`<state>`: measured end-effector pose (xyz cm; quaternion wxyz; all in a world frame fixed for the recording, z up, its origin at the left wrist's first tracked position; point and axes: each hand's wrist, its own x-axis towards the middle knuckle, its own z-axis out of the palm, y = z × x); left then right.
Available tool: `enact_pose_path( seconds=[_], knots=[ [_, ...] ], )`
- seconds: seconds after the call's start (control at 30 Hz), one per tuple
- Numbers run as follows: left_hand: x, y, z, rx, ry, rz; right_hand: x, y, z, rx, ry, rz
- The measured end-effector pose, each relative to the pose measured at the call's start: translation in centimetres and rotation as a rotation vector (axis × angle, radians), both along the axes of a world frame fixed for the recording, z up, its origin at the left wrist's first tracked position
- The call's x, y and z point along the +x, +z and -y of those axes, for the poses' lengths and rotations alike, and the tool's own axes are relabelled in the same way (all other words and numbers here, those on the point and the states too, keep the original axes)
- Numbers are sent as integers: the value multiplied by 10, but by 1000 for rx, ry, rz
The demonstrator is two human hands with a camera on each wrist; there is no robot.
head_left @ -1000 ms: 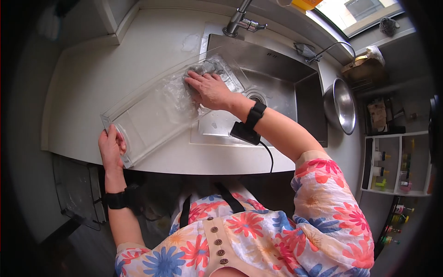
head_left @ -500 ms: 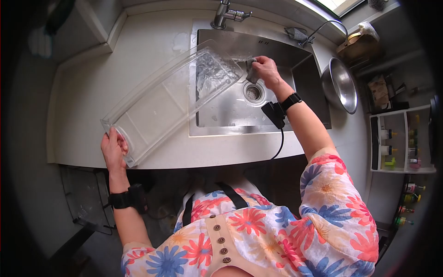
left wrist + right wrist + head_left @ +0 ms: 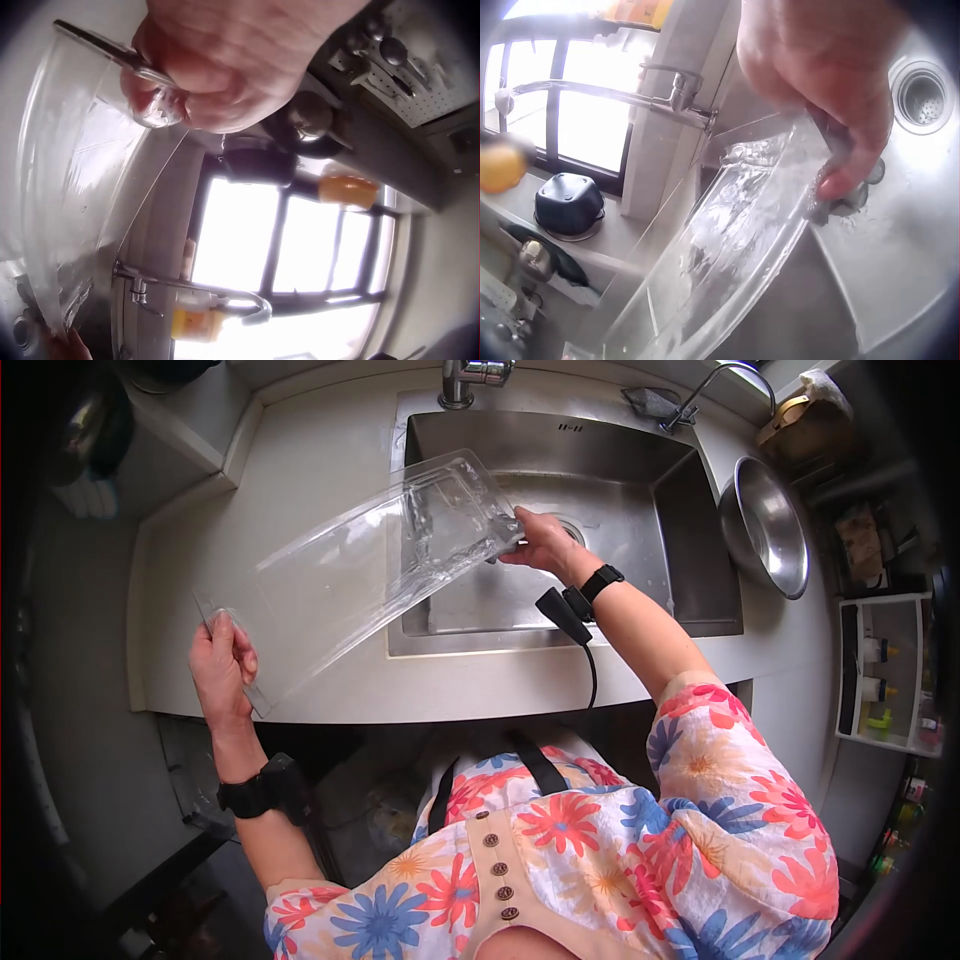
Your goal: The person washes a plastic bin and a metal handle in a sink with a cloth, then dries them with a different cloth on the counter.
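Note:
A long clear plastic tray (image 3: 340,565) is held tilted, its left end over the white counter and its wet right end over the sink. My left hand (image 3: 222,660) grips the rim at the left end, fingers curled round it. At the right end, my right hand (image 3: 545,545) pinches the tray's corner with a wet grey cloth (image 3: 508,532) between fingers and plastic. Seen from the right wrist, the cloth (image 3: 829,196) bunches under the thumb against the rim. Water streaks and drops shine on the tray's wall (image 3: 727,225).
The steel sink (image 3: 600,605) has its drain (image 3: 922,97) just beyond my right hand. A faucet (image 3: 458,385) stands behind the sink, and a thin curved spout (image 3: 735,370) rises at the back right. A steel bowl (image 3: 765,525) leans at the sink's right.
My right hand lifted off the tray's inside with the cloth, swung over the sink, then came back to grip the right corner. The tray has tipped, and the left hand keeps its hold.

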<state>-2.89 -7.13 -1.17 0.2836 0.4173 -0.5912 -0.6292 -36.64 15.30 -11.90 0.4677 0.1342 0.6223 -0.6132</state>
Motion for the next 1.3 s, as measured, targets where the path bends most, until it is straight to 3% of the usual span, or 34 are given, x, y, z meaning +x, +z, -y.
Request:
enact_pose_path(
  seconds=[0.1,0.2,0.33,0.43,0.5,0.53,0.63,0.8,0.93,1.07,1.2,1.27,1.3],
  knots=[
    [-33,39,-13,-79,-36,18,-12,-5,-14,-139,21,64],
    [-64,63,-30,-143,-84,-13,-19,4,-20,-79,-145,61],
    [-93,92,-67,-286,-183,-69,-40,-6,-44,-147,-152,89],
    [-115,111,-91,-500,-278,-120,-57,-4,-62,-62,-250,50],
    [-123,121,-105,-879,-283,-37,-65,1,-78,-134,-230,24],
    [-126,126,-114,-884,-289,-41,-69,4,-84,-139,-236,23],
    [-141,143,-133,-1198,-400,-9,-80,26,-106,-161,55,-110],
    [-153,179,-152,-1478,-575,-19,-98,69,-145,-8,269,-402],
    [-160,200,-155,-1509,-657,-59,-109,96,-172,55,332,-451],
    [-155,204,-161,-1586,-643,-77,-123,76,-205,313,453,-644],
    [-151,198,-164,-1583,-652,-127,-121,67,-221,292,349,-629],
    [-152,212,-166,-1590,-656,-144,-121,64,-228,456,527,-716],
    [-150,213,-166,-1579,-661,-123,-118,66,-230,487,520,-829]
  ],
)
